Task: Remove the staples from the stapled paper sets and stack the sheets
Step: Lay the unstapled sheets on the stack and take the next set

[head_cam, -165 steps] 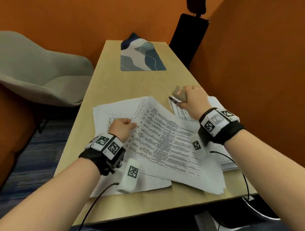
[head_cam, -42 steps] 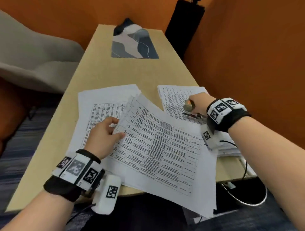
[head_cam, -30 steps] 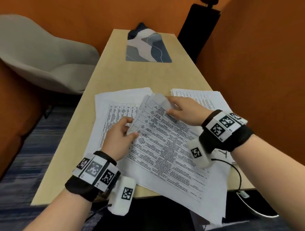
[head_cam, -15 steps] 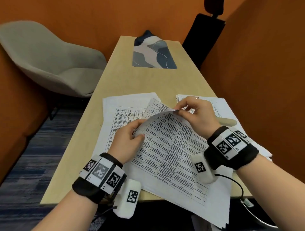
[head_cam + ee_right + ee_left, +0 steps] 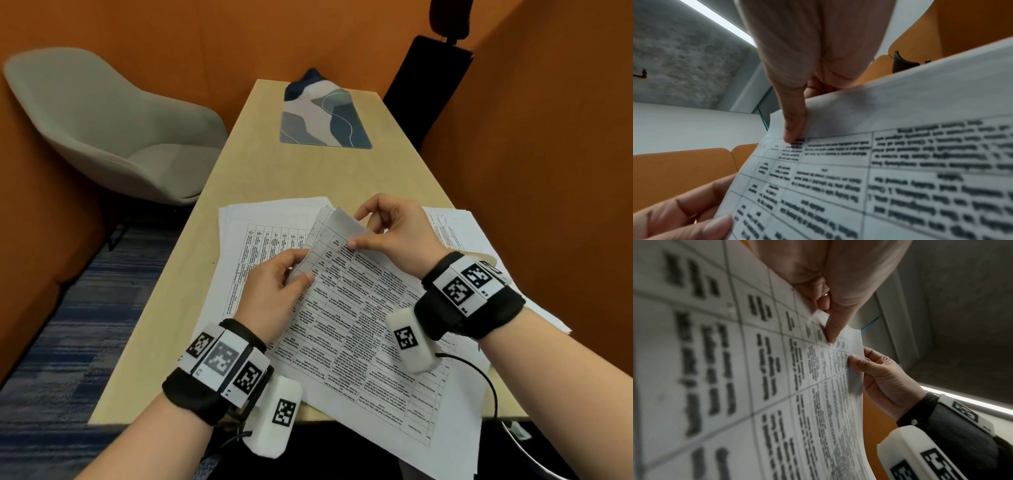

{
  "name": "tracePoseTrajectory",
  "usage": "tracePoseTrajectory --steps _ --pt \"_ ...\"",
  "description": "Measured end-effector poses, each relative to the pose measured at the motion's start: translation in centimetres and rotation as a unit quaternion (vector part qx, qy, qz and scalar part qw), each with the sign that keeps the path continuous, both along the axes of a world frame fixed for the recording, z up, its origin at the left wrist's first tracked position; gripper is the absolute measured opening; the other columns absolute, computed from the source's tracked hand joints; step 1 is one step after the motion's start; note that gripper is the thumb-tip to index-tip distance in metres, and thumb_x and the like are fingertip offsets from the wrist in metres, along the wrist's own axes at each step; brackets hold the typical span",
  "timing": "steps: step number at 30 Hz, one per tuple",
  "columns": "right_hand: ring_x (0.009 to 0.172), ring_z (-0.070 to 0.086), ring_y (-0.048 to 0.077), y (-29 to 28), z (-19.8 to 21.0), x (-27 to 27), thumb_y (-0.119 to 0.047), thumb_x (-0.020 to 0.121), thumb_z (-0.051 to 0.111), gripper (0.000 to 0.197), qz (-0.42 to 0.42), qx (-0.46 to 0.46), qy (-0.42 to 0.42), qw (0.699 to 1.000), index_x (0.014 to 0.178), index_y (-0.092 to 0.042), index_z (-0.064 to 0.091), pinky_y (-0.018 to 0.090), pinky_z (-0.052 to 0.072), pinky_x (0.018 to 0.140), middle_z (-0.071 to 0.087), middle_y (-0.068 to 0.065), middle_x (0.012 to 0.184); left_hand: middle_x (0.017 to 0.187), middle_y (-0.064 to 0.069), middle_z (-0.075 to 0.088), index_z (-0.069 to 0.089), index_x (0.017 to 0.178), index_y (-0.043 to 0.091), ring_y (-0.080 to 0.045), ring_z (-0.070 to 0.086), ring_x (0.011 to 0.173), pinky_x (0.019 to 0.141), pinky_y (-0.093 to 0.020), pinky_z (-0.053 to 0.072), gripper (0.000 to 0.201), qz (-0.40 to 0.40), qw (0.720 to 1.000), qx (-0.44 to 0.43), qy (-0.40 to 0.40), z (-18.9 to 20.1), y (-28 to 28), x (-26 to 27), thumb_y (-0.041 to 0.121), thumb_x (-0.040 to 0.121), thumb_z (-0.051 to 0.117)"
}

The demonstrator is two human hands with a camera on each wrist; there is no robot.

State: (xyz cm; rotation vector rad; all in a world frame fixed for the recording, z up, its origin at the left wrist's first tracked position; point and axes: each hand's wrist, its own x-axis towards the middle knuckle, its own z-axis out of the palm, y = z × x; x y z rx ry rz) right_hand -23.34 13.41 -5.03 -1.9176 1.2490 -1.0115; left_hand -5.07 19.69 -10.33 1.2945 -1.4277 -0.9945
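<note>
A printed paper set (image 5: 359,329) lies slanted on the table, its lower end hanging over the near edge. My left hand (image 5: 303,269) pinches the set's upper left edge, thumb on top (image 5: 830,332). My right hand (image 5: 358,231) pinches the top sheet's far corner (image 5: 337,222) between thumb and fingers and curls it up and back. The right wrist view shows that thumb (image 5: 795,128) on the printed face of the sheet (image 5: 890,178). No staple can be made out. A beige tool (image 5: 488,258) peeks out behind my right wrist.
A sheet stack (image 5: 260,236) lies under the set at the left, another stack (image 5: 452,233) at the right. A patterned mat (image 5: 322,120) sits at the table's far end. A grey chair (image 5: 113,130) stands left; an orange wall is close on the right.
My right hand has laid down the tool it held, moved to the set's far corner and pinched the top sheet. Over the last half second it has curled that corner further back.
</note>
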Motion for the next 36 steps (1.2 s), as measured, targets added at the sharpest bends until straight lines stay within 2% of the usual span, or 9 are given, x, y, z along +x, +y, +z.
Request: tracePoseTrajectory --steps 5,9,14,19,21,25,28,31,36 --pt "0.061 0.048 0.007 -0.4 -0.1 0.2 -0.015 0.063 0.084 0.037 -0.029 -0.005 0.027 0.999 0.087 -0.03 0.06 0.027 0.039 0.069 0.054 -0.006 0.063 0.106 0.001 0.069 0.046 0.111 0.049 -0.013 0.067 0.093 0.086 -0.041 0.053 0.053 -0.008 0.999 -0.034 0.011 -0.1 0.2 0.1 0.002 0.088 0.056" --pt "0.099 0.048 0.009 -0.5 0.5 -0.1 -0.031 0.067 0.081 0.06 -0.037 0.012 0.179 0.983 0.12 -0.023 0.055 0.025 0.037 0.084 0.053 -0.003 0.106 0.102 0.002 0.07 0.043 0.115 0.048 -0.01 0.067 0.091 0.086 -0.037 0.053 0.056 0.011 0.999 -0.038 0.015 0.1 0.2 0.2 0.0 0.089 0.054" --pt "0.078 0.067 0.022 -0.6 2.7 -1.2 -0.019 0.074 0.076 0.011 0.059 0.146 0.204 0.966 0.077 -0.02 0.065 0.036 0.055 0.068 0.07 0.009 0.087 0.095 0.001 0.069 0.051 0.106 0.042 -0.012 0.065 0.09 0.09 -0.034 0.051 0.046 0.059 0.996 -0.059 0.036 1.1 -0.8 1.3 0.0 0.088 0.056" --pt "0.067 0.069 0.014 -0.6 6.4 -3.3 -0.015 0.072 0.072 0.013 0.02 0.075 -0.006 0.997 0.084 -0.013 0.068 0.028 0.059 0.067 0.072 0.005 0.083 0.134 0.001 0.047 0.037 0.137 0.02 -0.01 0.043 0.122 0.101 -0.025 0.033 0.065 0.253 0.961 -0.056 0.1 2.3 -2.1 3.7 0.021 0.081 0.07" --pt "0.074 0.07 0.019 -0.4 7.4 -3.8 -0.016 0.067 0.069 0.019 0.024 0.062 -0.123 0.99 0.085 -0.011 0.069 0.031 0.059 0.068 0.074 0.005 0.086 0.141 -0.001 0.04 0.025 0.143 0.016 -0.009 0.041 0.125 0.099 -0.024 0.035 0.072 0.193 0.961 -0.015 0.195 3.5 -2.3 3.7 0.022 0.083 0.065" --pt "0.074 0.069 0.008 0.3 7.1 -2.6 -0.013 0.069 0.063 0.018 0.039 0.031 -0.271 0.961 0.085 -0.014 0.068 0.021 0.055 0.062 0.074 -0.004 0.082 0.105 0.006 0.069 0.054 0.12 0.011 -0.008 0.066 0.097 0.083 -0.025 0.053 0.032 0.051 0.968 -0.053 0.239 6.3 -3.0 2.5 0.008 0.087 0.056" --pt "0.079 0.07 0.008 0.8 6.4 -1.5 -0.016 0.072 0.06 0.036 0.034 0.027 -0.34 0.94 0.107 -0.007 0.059 0.022 0.055 0.064 0.074 -0.006 0.087 0.11 -0.003 0.067 0.06 0.112 0.012 -0.019 0.064 0.105 0.096 -0.04 0.049 0.022 0.054 0.974 -0.094 0.196 8.3 -3.6 2.5 0.009 0.09 0.055" --pt "0.088 0.069 0.012 1.1 6.0 -0.6 -0.018 0.072 0.061 0.055 0.033 0.02 -0.373 0.927 0.124 0.0 0.05 0.026 0.056 0.068 0.073 -0.005 0.095 0.103 0.006 0.067 0.06 0.113 0.011 -0.008 0.066 0.096 0.087 -0.026 0.052 0.023 0.06 0.975 -0.141 0.163 9.8 -3.9 2.9 0.009 0.09 0.056" --pt "0.096 0.067 0.015 1.1 5.2 0.3 -0.025 0.071 0.066 0.049 0.062 0.019 -0.348 0.935 0.117 -0.015 0.054 0.03 0.055 0.075 0.071 -0.005 0.103 0.1 0.006 0.068 0.062 0.107 0.015 -0.008 0.066 0.095 0.087 -0.027 0.053 0.023 0.068 0.975 -0.148 0.149 9.8 -3.9 3.6 0.009 0.085 0.063"
